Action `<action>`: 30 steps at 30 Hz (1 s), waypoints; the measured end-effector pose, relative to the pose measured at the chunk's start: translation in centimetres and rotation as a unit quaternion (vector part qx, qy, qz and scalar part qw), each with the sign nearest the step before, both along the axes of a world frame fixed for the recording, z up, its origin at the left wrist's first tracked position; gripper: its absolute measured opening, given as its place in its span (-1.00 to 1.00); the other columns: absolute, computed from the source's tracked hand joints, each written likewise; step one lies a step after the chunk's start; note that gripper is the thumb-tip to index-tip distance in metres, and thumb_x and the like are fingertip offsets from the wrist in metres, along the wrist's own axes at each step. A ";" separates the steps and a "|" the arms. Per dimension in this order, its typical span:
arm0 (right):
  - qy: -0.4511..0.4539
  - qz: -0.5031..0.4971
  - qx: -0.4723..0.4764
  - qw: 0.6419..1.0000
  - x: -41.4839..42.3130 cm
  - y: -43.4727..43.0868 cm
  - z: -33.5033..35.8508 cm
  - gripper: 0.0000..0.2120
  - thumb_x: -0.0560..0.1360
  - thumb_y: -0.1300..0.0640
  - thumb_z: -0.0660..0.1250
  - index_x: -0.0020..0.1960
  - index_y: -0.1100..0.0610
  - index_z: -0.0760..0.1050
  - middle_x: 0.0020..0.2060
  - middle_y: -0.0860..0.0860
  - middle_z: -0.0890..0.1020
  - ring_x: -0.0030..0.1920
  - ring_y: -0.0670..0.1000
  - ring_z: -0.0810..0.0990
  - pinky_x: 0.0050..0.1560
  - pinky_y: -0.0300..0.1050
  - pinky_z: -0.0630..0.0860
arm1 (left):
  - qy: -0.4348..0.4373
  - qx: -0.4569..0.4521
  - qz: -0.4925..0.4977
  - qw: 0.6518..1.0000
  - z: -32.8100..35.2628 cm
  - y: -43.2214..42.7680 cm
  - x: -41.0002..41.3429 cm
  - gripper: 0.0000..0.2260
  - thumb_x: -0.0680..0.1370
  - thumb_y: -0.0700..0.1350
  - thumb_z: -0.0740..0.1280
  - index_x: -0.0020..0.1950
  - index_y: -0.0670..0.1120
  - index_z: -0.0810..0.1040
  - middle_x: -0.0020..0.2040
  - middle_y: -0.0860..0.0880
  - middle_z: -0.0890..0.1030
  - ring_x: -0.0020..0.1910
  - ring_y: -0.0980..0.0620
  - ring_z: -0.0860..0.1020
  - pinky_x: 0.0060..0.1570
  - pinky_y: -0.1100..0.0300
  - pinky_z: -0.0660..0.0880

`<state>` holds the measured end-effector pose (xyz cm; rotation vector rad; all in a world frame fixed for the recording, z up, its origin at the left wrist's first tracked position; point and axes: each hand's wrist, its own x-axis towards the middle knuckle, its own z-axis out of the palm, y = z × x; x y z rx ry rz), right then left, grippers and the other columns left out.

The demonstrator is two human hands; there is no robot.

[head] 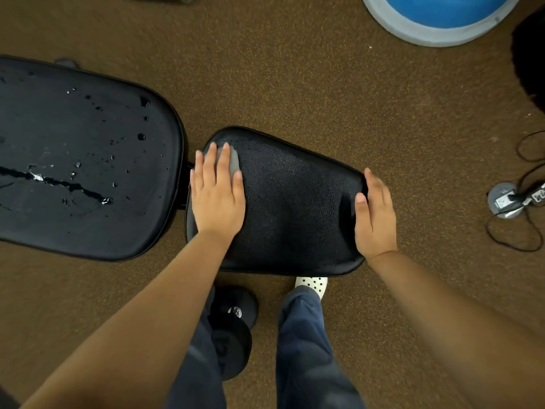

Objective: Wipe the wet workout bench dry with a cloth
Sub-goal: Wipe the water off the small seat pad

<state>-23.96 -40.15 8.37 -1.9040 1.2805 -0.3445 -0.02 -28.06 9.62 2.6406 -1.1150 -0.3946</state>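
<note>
The black workout bench has two pads. Its seat pad lies in the middle of the view and looks matte. The longer back pad on the left carries water drops and a wet streak. My left hand lies flat on the seat pad's left end, pressing a grey cloth that shows only between and beyond the fingers. My right hand rests with fingers apart on the seat pad's right edge, holding nothing.
A black dumbbell lies on the brown speckled floor by my feet, under the seat pad's near edge. A blue and grey balance dome sits at the top right. A floor outlet with black cables is at the right.
</note>
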 end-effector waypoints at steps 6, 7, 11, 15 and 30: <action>-0.025 -0.027 0.017 0.999 -0.2 0.1 0.2 -0.45 0.60 -0.09 -0.06 0.50 0.15 0.22 0.45 0.08 0.32 0.43 -0.14 0.18 0.37 -0.49 0.01 | -0.008 -0.018 -0.080 0.997 -0.2 -5.0 -0.6 -0.57 0.66 0.01 0.00 0.53 -0.06 0.20 0.52 -0.10 0.24 0.53 -0.17 0.10 0.46 -0.08 0.08; -0.030 -0.032 0.022 0.999 -0.2 0.0 0.2 -0.48 0.61 -0.05 -0.05 0.49 0.15 0.24 0.44 0.06 0.33 0.42 -0.16 0.18 0.36 -0.52 0.01 | -0.004 -0.015 -0.100 0.995 -0.2 -5.7 -1.3 -0.57 0.66 0.01 -0.01 0.53 -0.05 0.20 0.52 -0.08 0.24 0.53 -0.16 0.09 0.46 -0.07 0.07; -0.071 -0.064 0.064 0.993 -0.2 -0.4 0.6 -0.55 0.62 0.05 -0.03 0.45 0.14 0.32 0.40 -0.03 0.38 0.40 -0.23 0.23 0.37 -0.49 0.06 | 0.010 -0.013 -0.182 0.983 0.0 -7.4 -5.3 -0.57 0.65 0.01 -0.01 0.52 -0.03 0.22 0.50 -0.06 0.27 0.52 -0.14 0.13 0.47 -0.06 0.09; -0.108 -0.091 0.113 0.983 -0.3 -1.2 0.9 -0.53 0.59 0.05 -0.04 0.40 0.15 0.39 0.33 -0.11 0.43 0.38 -0.20 0.32 0.41 -0.38 0.17 | 0.033 -0.026 -0.213 0.976 -0.1 -6.9 -10.4 -0.57 0.65 0.00 0.00 0.52 -0.03 0.22 0.51 -0.05 0.27 0.52 -0.12 0.14 0.46 -0.02 0.05; -0.100 -0.059 0.149 0.982 -0.7 -1.5 1.3 -0.51 0.58 0.01 -0.06 0.44 0.10 0.35 0.38 -0.11 0.40 0.40 -0.23 0.28 0.43 -0.37 0.14 | 0.023 0.054 -0.353 0.934 -0.1 3.1 -16.6 -0.56 0.66 0.07 0.03 0.54 0.05 0.17 0.52 0.03 0.25 0.51 -0.03 0.18 0.44 0.03 0.12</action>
